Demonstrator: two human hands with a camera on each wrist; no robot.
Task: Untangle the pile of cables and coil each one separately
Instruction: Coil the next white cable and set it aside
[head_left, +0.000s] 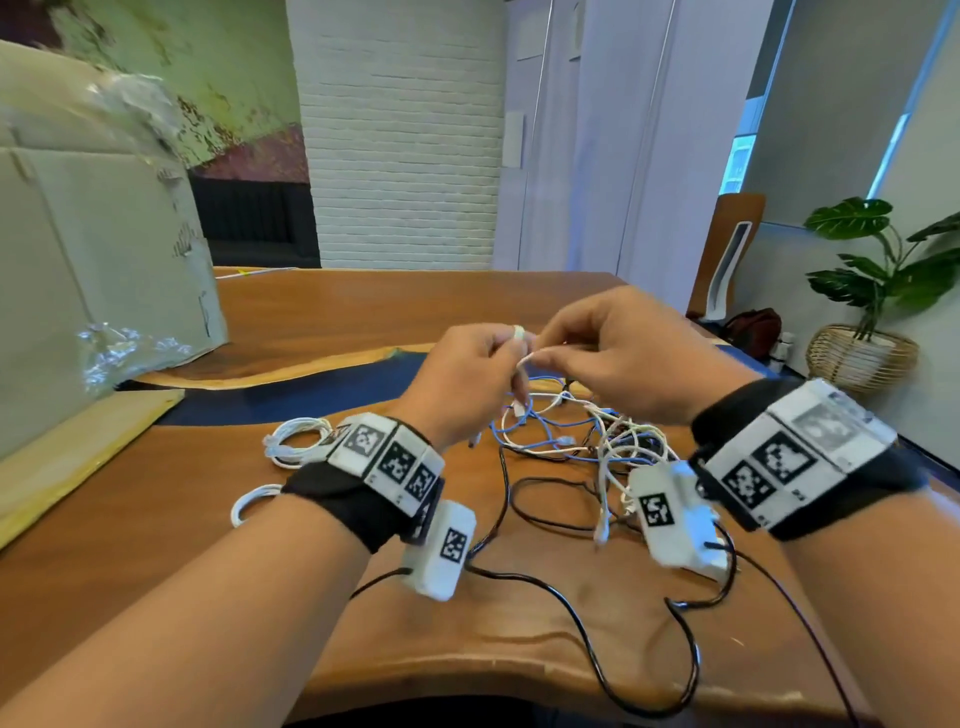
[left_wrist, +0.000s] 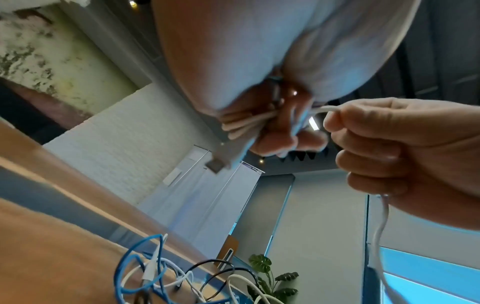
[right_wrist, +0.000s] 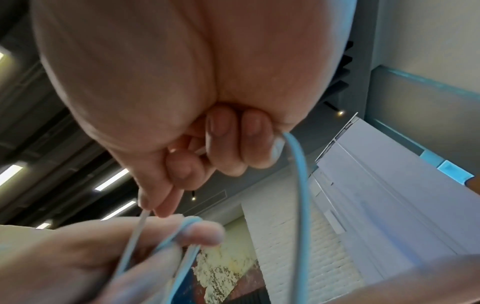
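Observation:
Both hands are raised above a tangle of white, blue and black cables (head_left: 576, 436) on the wooden table (head_left: 156, 519). My left hand (head_left: 483, 369) grips a small bundle of white cable loops (left_wrist: 244, 125), with a USB plug (left_wrist: 215, 164) sticking out below the fingers. My right hand (head_left: 597, 348) pinches the same white cable (left_wrist: 324, 108) just beside the left hand. The strand passes through the right fist and hangs down (left_wrist: 379, 236) toward the pile. In the right wrist view the cable (right_wrist: 298, 185) looks bluish and loops over a left finger (right_wrist: 205, 234).
Two coiled white cables (head_left: 296, 441) (head_left: 254, 501) lie at the left, by my left wrist. A large cardboard box (head_left: 93, 260) stands at the far left on a wooden board (head_left: 78, 457). Black wrist-camera leads (head_left: 597, 649) trail over the table's near edge. A potted plant (head_left: 878, 291) stands at the right.

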